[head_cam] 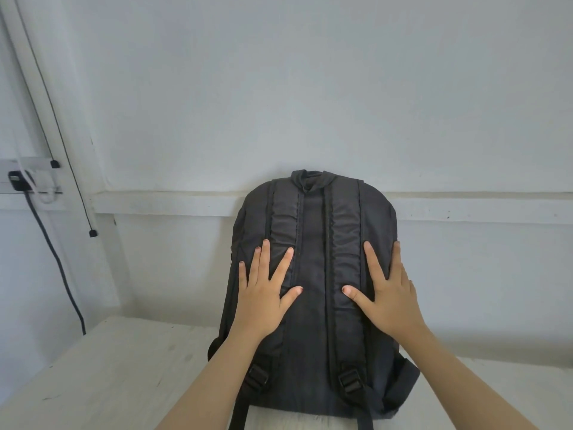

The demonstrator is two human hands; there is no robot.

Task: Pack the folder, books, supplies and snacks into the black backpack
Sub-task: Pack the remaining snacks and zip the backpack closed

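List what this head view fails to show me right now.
- Black fabric backpack, head view: zips and contents hidden by its own strap-side panel.
- Folder, books, supplies, snacks: none seen; whether packed or outside the frame, cannot tell.
- Lower strap ends: cut off by the bottom edge.

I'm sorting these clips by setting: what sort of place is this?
Probably a plain indoor room: bare white wall, white table under the black backpack, wall socket with a plugged cable.

A plain black backpack (313,274) (straps and buckles black too) is seen on a whitish table (108,367), against a pale grey-white wall (279,88).
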